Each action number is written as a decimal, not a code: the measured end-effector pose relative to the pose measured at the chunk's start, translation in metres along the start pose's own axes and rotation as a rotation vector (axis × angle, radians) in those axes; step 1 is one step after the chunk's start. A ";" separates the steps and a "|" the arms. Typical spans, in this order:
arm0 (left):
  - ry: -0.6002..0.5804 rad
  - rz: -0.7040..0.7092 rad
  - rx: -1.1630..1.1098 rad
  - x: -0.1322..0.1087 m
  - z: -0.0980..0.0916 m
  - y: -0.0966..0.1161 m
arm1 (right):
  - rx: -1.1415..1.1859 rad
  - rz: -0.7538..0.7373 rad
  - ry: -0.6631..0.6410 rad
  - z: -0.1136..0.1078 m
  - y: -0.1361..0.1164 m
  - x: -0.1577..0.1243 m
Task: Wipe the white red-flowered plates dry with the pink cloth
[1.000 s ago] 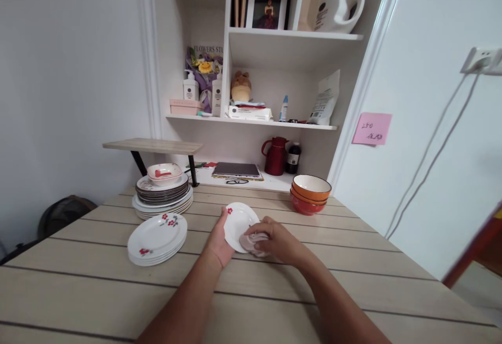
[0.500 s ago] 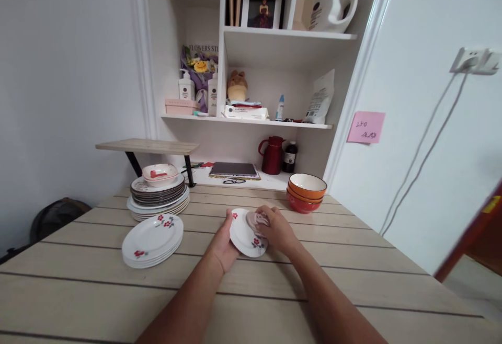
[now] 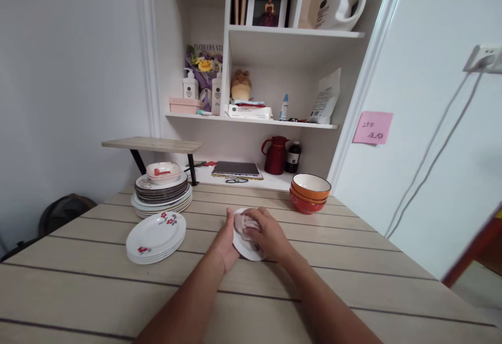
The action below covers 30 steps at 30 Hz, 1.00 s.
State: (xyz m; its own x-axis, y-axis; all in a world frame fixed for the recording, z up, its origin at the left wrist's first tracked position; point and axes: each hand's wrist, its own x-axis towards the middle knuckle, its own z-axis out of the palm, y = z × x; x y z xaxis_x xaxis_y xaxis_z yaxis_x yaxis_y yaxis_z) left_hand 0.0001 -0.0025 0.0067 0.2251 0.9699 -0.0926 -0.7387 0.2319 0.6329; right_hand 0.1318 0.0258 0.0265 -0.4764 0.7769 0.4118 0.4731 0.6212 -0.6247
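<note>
A small white plate point(image 3: 246, 250) is tilted above the table in front of me. My left hand point(image 3: 226, 242) grips its left edge, thumb up along the rim and the other fingers out of sight beneath. In my right hand point(image 3: 270, 231) is a bunched pale pink cloth point(image 3: 243, 225), pressed on the upper left of the plate's face. Most of the plate's red flower pattern is covered by that hand. To the left lies a stack of white oval plates point(image 3: 157, 235) with red flowers.
Behind the oval plates stands a taller stack of plates point(image 3: 162, 197) topped by a bowl point(image 3: 163, 172). Stacked orange and red bowls point(image 3: 308, 205) sit at the back right. A small raised shelf point(image 3: 152, 144), a laptop point(image 3: 236, 168) and a red jug point(image 3: 275, 155) are farther back.
My right hand has slid the cloth left across the plate, from its upper right to its upper left. The left hand keeps its grip. The view has shifted slightly.
</note>
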 end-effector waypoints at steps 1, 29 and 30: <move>0.008 0.005 -0.002 0.000 0.000 0.000 | -0.022 0.040 0.030 -0.002 0.005 0.002; 0.124 0.036 -0.012 0.005 -0.006 -0.001 | -0.272 0.319 -0.005 -0.028 0.024 0.002; 0.128 0.038 -0.013 0.005 -0.007 -0.001 | -0.275 0.315 -0.031 -0.032 0.023 -0.002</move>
State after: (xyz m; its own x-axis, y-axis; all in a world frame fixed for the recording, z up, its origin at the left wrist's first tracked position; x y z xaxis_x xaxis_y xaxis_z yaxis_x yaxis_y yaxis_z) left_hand -0.0026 0.0024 0.0007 0.1142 0.9793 -0.1669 -0.7533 0.1949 0.6281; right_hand 0.1674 0.0420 0.0331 -0.2975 0.9322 0.2061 0.7773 0.3618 -0.5147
